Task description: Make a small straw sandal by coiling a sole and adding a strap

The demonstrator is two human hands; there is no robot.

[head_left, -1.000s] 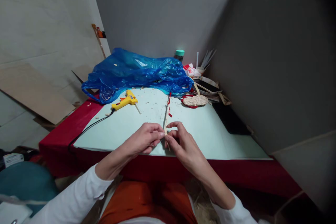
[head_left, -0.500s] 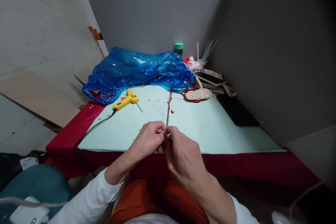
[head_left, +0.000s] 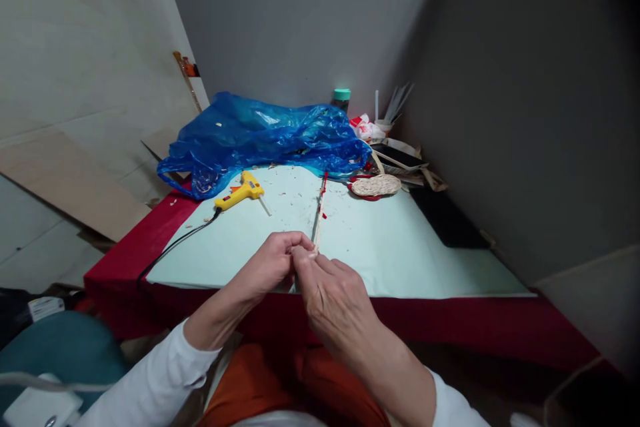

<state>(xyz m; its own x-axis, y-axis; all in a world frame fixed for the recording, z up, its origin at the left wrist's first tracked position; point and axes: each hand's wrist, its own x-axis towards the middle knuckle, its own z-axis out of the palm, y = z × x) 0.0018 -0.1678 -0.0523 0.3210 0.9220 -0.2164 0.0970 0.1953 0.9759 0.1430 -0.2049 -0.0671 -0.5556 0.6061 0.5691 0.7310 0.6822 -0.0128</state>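
A long thin pale cord or straw strand with red bits runs across the light blue sheet toward me. My left hand is closed in a pinch on the strand's near end. My right hand is closed too, its fingertips pressed against the same end right beside the left fingers. Both hands hover over the sheet's front edge, touching each other.
A yellow glue gun with a black cable lies at the left on the sheet. A crumpled blue plastic bag fills the back. A coiled woven oval sits at the back right, near clutter and a green-capped bottle. Red cloth covers the table.
My right hand has rolled over the strand's end, from fingers apart beside it to a tight pinch against the left fingers. The view shifted slightly.
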